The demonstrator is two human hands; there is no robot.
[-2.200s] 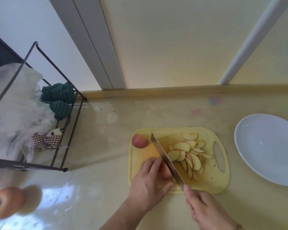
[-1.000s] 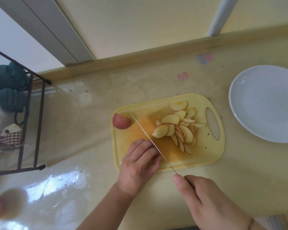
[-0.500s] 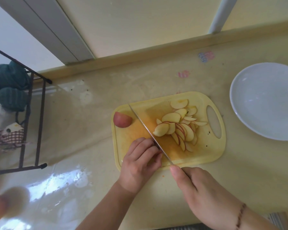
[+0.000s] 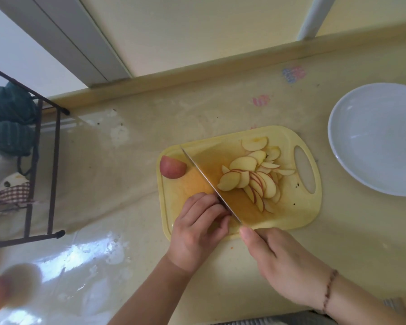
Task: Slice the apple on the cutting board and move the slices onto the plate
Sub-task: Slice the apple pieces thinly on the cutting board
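Since half a second ago, little has been shifted: the knife (image 4: 209, 184) has been kept laid diagonally across the cutting board (image 4: 291, 214), and the right hand (image 4: 284, 261) has been drawn slightly closer to the board's near edge. The handle is gripped by this hand, with the forefinger stretched along the spine; the handle itself is hidden beneath the hand. The blade tip is pointed toward 11 o'clock, near the board's far left corner.

The left hand (image 4: 197, 233) is curled over a piece of apple at the board's 7 o'clock corner, just left of the blade; the piece is almost wholly covered, so its shape cannot be told. The fingertips are placed against the blade's flat side.

A fan of thin apple slices (image 4: 251, 177) is spread on the right of the blade, toward 3 o'clock of the board's middle, near the handle cut-out. A red apple chunk (image 4: 172, 168) is set at the board's 9 o'clock edge, left of the blade.

The white plate (image 4: 375, 141) is seen well apart at 2 o'clock from the board, on the desk (image 4: 127, 184). A black wire rack (image 4: 54, 172) is stood at 9 o'clock.
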